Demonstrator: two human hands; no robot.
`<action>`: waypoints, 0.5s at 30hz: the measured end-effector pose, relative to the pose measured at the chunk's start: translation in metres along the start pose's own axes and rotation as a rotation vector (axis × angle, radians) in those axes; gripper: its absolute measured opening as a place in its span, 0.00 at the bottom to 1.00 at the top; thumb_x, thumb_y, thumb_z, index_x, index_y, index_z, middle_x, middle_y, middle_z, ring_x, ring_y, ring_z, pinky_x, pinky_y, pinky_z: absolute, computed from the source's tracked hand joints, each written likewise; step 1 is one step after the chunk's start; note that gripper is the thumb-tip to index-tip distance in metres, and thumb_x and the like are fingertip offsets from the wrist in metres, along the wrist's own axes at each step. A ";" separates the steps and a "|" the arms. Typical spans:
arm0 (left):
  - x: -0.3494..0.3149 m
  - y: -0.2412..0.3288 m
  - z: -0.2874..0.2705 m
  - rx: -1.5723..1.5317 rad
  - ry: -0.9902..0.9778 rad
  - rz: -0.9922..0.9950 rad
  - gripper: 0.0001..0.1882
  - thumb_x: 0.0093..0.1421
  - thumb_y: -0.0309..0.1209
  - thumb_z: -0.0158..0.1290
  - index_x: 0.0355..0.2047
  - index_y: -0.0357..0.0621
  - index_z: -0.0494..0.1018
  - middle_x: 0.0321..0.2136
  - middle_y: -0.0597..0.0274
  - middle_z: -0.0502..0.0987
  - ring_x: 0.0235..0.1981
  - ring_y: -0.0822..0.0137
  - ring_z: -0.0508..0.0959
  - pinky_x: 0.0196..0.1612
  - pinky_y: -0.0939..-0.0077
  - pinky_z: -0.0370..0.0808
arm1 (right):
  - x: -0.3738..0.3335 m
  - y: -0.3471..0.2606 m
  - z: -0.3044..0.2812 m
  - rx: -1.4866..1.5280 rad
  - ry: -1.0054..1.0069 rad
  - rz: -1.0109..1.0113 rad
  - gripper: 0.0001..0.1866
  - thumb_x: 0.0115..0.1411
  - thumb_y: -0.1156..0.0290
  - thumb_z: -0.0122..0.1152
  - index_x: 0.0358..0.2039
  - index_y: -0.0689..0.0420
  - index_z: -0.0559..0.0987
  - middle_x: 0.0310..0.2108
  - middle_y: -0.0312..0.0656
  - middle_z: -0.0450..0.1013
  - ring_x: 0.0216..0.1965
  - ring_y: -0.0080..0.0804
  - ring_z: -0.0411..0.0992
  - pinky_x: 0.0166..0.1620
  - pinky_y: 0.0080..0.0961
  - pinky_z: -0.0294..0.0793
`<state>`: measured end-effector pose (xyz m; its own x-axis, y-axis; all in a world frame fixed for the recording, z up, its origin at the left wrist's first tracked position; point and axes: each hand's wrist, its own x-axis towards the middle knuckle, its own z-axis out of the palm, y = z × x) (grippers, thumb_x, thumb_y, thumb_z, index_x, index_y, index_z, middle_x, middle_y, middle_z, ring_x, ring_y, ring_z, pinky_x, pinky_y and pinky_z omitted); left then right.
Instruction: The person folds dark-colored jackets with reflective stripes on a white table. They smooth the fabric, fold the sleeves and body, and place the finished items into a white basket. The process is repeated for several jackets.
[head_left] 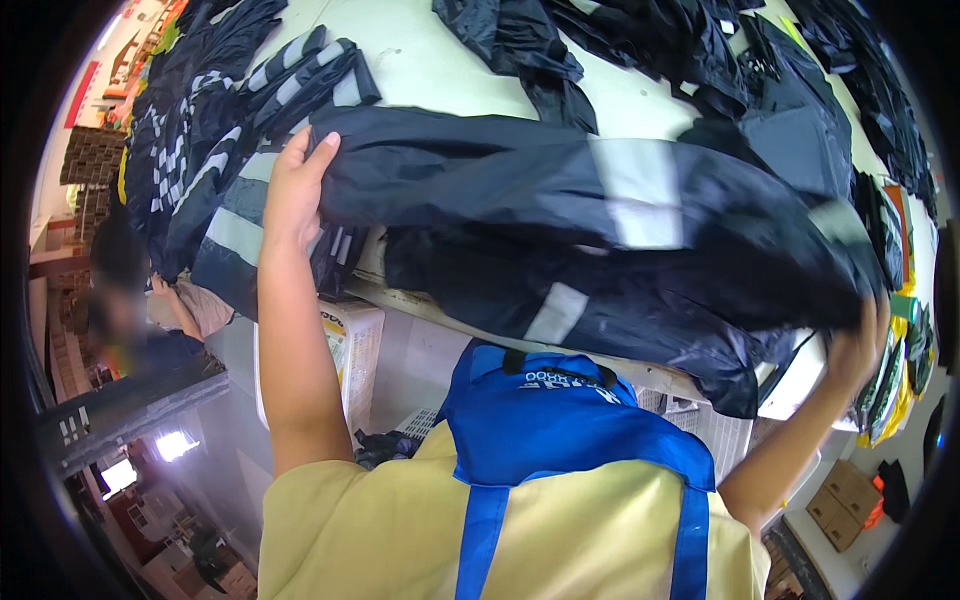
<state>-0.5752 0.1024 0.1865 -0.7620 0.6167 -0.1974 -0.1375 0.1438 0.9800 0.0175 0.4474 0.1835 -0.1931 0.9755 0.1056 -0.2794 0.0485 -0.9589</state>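
A pair of dark, shiny rain trousers [480,175] with pale reflective bands stretches across my front, over the near edge of the white table [400,45]. My left hand [300,185] is closed on the left end of the upper leg, thumb on top. At the far right my right hand [860,345], smeared by motion, grips the other end of the garment; part of its fingers is hidden by the cloth. Below the raised part, the lower leg [555,312] droops over the table edge in loose folds.
More dark garments with reflective strips [300,70] lie in heaps on the left and along the back of the table. A white plastic basket [360,350] stands below the edge. Another person's hand [165,290] is at the left. Cardboard boxes [845,505] sit at lower right.
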 end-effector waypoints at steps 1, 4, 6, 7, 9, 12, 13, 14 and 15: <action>-0.010 0.001 -0.004 -0.056 -0.047 -0.037 0.19 0.59 0.29 0.55 0.49 0.34 0.68 0.41 0.58 0.76 0.40 0.69 0.76 0.47 0.76 0.72 | -0.021 -0.020 -0.029 0.175 0.018 0.067 0.24 0.59 0.82 0.47 0.57 0.65 0.66 0.56 0.55 0.66 0.56 0.47 0.66 0.62 0.44 0.60; -0.033 -0.021 -0.012 -0.069 -0.171 -0.121 0.24 0.55 0.26 0.57 0.52 0.33 0.65 0.44 0.57 0.75 0.44 0.68 0.75 0.51 0.75 0.70 | -0.081 -0.013 -0.116 -0.075 -0.193 0.274 0.30 0.59 0.70 0.53 0.60 0.67 0.59 0.59 0.52 0.62 0.58 0.45 0.63 0.63 0.43 0.58; -0.047 -0.044 -0.009 0.054 -0.222 -0.220 0.28 0.52 0.23 0.59 0.53 0.31 0.64 0.44 0.54 0.74 0.45 0.67 0.74 0.53 0.75 0.68 | -0.126 0.023 -0.151 0.140 -0.151 0.580 0.30 0.60 0.67 0.55 0.60 0.65 0.61 0.59 0.48 0.62 0.60 0.42 0.61 0.65 0.39 0.55; -0.056 -0.049 -0.002 0.061 -0.231 -0.219 0.27 0.51 0.23 0.60 0.52 0.32 0.64 0.43 0.54 0.74 0.44 0.67 0.74 0.51 0.76 0.68 | -0.142 0.048 -0.173 0.064 -0.028 0.647 0.30 0.61 0.63 0.54 0.60 0.65 0.62 0.57 0.48 0.64 0.59 0.41 0.62 0.64 0.35 0.56; -0.066 -0.071 -0.008 0.055 -0.240 -0.307 0.25 0.51 0.22 0.60 0.50 0.33 0.65 0.42 0.54 0.75 0.43 0.69 0.74 0.49 0.78 0.69 | -0.147 0.058 -0.101 -0.118 -0.132 0.759 0.31 0.62 0.55 0.52 0.58 0.64 0.64 0.50 0.44 0.70 0.51 0.35 0.68 0.55 0.29 0.64; -0.069 -0.087 -0.025 -0.011 -0.243 -0.333 0.21 0.53 0.24 0.59 0.47 0.36 0.67 0.40 0.61 0.74 0.41 0.74 0.73 0.46 0.81 0.68 | -0.151 0.060 -0.044 -0.344 -0.333 0.761 0.36 0.59 0.51 0.57 0.58 0.66 0.65 0.46 0.43 0.73 0.46 0.30 0.71 0.52 0.25 0.67; -0.069 -0.095 -0.031 -0.059 -0.258 -0.330 0.20 0.54 0.25 0.59 0.47 0.36 0.67 0.39 0.62 0.74 0.41 0.74 0.73 0.46 0.82 0.68 | -0.153 0.067 -0.044 -0.486 -0.339 0.711 0.39 0.56 0.49 0.58 0.59 0.67 0.63 0.52 0.46 0.69 0.53 0.33 0.67 0.57 0.26 0.62; -0.076 -0.092 -0.034 -0.125 -0.247 -0.346 0.18 0.55 0.24 0.57 0.45 0.37 0.68 0.38 0.65 0.74 0.40 0.76 0.72 0.46 0.81 0.68 | -0.145 0.063 -0.030 -0.532 -0.463 0.716 0.40 0.55 0.50 0.59 0.60 0.68 0.63 0.56 0.47 0.65 0.57 0.35 0.63 0.60 0.27 0.57; -0.084 -0.093 -0.043 -0.079 -0.297 -0.314 0.16 0.55 0.22 0.56 0.44 0.37 0.69 0.39 0.66 0.74 0.40 0.76 0.72 0.46 0.81 0.69 | -0.143 0.063 -0.016 -0.601 -0.473 0.706 0.40 0.54 0.52 0.59 0.59 0.68 0.62 0.55 0.48 0.66 0.56 0.35 0.64 0.60 0.26 0.57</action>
<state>-0.5257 0.0036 0.1126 -0.4622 0.7501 -0.4730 -0.3902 0.3069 0.8681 0.0422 0.3146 0.1035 -0.5153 0.6461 -0.5630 0.5305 -0.2755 -0.8017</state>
